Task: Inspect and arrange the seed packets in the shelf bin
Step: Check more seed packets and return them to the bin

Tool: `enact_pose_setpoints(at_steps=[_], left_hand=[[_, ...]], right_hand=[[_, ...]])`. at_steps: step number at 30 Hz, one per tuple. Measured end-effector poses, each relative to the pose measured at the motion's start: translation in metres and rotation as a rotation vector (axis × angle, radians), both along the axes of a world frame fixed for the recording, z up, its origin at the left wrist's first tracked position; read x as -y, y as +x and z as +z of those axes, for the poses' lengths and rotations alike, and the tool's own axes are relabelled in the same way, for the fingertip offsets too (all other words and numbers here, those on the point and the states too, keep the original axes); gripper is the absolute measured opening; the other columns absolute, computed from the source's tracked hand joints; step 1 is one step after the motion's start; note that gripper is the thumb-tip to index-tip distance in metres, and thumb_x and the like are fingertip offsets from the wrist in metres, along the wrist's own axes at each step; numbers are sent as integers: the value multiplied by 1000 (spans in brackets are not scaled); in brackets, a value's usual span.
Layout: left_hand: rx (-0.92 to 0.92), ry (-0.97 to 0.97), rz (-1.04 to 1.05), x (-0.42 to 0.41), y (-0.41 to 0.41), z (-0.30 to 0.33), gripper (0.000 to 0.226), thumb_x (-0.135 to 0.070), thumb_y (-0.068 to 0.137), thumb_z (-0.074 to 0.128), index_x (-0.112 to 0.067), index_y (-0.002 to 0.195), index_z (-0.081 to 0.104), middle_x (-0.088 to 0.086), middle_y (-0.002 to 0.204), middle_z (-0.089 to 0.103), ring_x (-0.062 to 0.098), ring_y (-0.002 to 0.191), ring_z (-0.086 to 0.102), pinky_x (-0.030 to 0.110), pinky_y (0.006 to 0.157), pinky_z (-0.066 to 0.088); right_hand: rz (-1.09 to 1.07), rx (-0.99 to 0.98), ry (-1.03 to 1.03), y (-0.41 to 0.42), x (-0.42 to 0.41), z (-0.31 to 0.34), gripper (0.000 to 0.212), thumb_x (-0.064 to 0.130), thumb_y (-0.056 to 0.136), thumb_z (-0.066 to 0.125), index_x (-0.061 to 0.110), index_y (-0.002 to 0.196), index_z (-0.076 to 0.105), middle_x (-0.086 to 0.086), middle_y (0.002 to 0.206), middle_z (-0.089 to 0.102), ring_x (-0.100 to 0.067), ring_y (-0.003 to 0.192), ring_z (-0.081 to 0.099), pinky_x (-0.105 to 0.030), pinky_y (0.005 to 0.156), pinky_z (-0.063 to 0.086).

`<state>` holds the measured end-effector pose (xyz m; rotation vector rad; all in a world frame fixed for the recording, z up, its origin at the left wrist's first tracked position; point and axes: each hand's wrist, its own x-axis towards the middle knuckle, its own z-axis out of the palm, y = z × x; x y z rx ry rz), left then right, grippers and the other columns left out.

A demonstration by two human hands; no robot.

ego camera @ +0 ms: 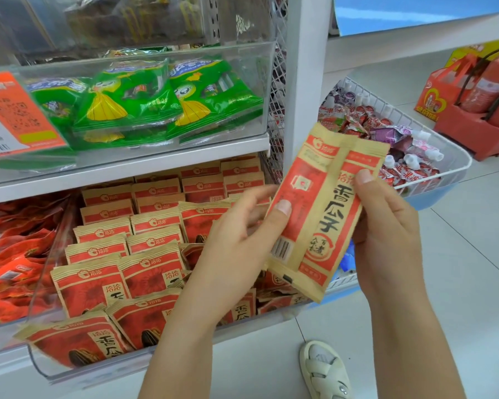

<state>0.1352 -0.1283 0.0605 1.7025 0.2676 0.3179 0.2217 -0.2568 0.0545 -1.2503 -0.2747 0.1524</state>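
While the clear bin [38, 367] on the left sits stuffed with rows of red-and-tan seed packets [121, 272], my left hand [236, 240] and right hand [386, 226] both pinch one packet [326, 214] just right of it, with a wire basket [455, 171] of pouches [409, 168] further right.

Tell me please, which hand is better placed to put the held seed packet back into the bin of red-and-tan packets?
Probably the left hand. It grips the seed packet by its left edge and sits directly over the bin. The right hand holds the packet's other edge, out past the bin's right end.

Bare forearms, no sleeves; cream strappy sandal [324, 370] on foot.
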Motion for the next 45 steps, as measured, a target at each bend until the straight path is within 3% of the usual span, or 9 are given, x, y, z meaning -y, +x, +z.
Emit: enact_pose_setpoints(at_steps=[3,7,11,15,20,27,33,40,45], left_hand=[[13,-65,-59,-1,0,1,30,-33,93,51,-23,117,66,-11,100,75,2,93,70,11,75,49],[111,-155,23,-3,2,-1,30,-29,93,51,-19,117,67,-4,100,76,8,91,71,16,74,52],[165,-195,62,-2,3,1,31,-28,92,53,-19,119,64,-4,104,75,9,94,71,16,73,53],[187,6,137,-5,3,-1,38,-33,77,69,-31,113,58,-25,109,67,-4,97,66,13,72,52],[138,479,172,-2,1,-6,41,-41,69,83,-37,95,51,-25,111,57,-6,106,56,13,83,47],[141,610,180,-7,0,-10,28,-51,79,68,-38,95,50,-22,99,61,0,95,61,25,80,50],[194,920,129,0,2,-9,15,-37,97,43,-25,91,49,-15,88,54,6,69,53,26,52,43],[161,665,92,-10,4,-16,15,-27,96,49,-22,84,56,-16,71,54,0,63,51,11,55,33],[136,573,83,-14,7,-22,13,-31,94,49,-29,82,55,-8,72,62,12,64,55,21,53,38]], right_hand=[[11,-22,15,1,2,1,27,43,86,58,26,73,75,3,71,67,-11,63,63,-24,58,53],[228,24,-76,2,2,1,32,60,79,65,31,85,76,4,81,72,-12,73,67,-30,61,56],[356,60,-143,0,3,0,22,41,76,67,34,96,75,-3,91,75,-20,76,71,-37,62,57],[275,71,-58,-2,1,1,22,29,83,56,35,93,76,1,92,76,-16,77,72,-30,64,59],[184,101,-14,-3,0,2,21,28,84,56,30,96,73,2,93,75,-18,81,73,-29,63,59],[192,91,-44,-3,1,1,21,27,83,57,25,97,72,-3,90,76,-19,76,73,-28,57,58],[140,113,-84,-6,-2,2,19,28,80,60,21,93,71,0,83,75,-14,69,72,-23,54,56],[119,141,-127,-5,0,5,16,30,81,60,22,89,71,4,74,73,-9,62,70,-21,52,54],[114,157,-146,-7,-1,5,13,31,83,71,20,90,72,6,75,73,-11,64,70,-25,55,58]])
